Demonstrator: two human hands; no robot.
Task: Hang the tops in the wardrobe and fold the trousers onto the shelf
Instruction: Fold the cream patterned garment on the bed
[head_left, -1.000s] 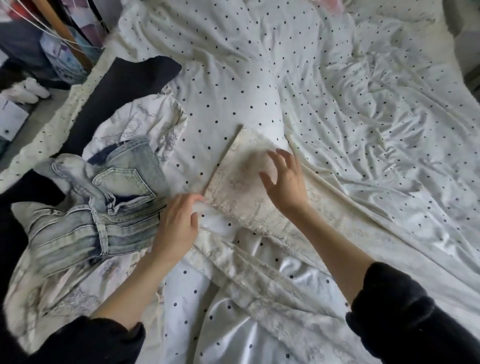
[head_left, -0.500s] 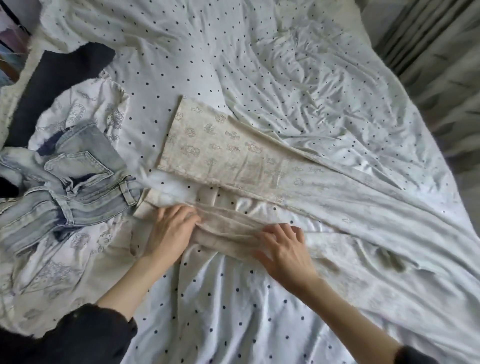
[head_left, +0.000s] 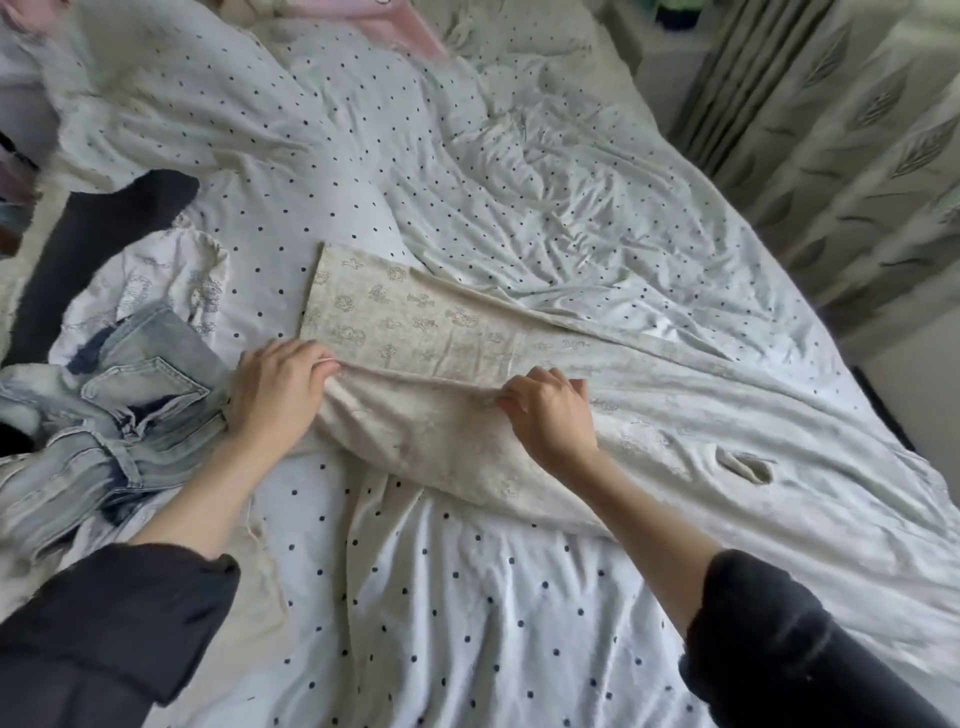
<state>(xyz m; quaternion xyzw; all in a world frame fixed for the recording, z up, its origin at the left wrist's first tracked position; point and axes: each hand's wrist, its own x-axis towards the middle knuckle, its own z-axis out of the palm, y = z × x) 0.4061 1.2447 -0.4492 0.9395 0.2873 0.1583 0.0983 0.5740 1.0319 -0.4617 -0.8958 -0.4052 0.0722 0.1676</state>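
Nearest, two dark sleeves (head_left: 104, 618) enter from the bottom corners, forearms bare above the cuffs. Beneath them lies a white bedsheet (head_left: 441, 597) with dark dots, creased.

Left hand (head_left: 278, 392): fingers curled, thumb and forefinger pinching the upper edge of the near leg of the cream trousers (head_left: 447, 441) at its cuff end. Right hand (head_left: 553, 415): fingers bent, tips pinching the same edge further along the leg. Edge drawn taut between the two hands.

Trousers lie lengthwise across the middle of the bed, pale cream with a faint printed pattern. Near leg is raised slightly at the pinched edge and sits against the far leg, which lies flat, its cuff pointing left. Waist end runs off to the right; a small pocket opening shows there.

Just left of the left hand: a crumpled heap of pale blue jeans (head_left: 104, 415), back pocket up, touching the wrist. Under and behind the jeans, a white printed garment (head_left: 171, 280), rumpled. Beyond that, a black garment (head_left: 104, 228) spread at the bed's left edge.

Further off, the dotted duvet (head_left: 415, 156) bunches in folds over the far half of the bed. Something pink (head_left: 405, 26) at the top edge, blurred; cannot tell what. Patterned curtains (head_left: 857, 130) hang along the right side.
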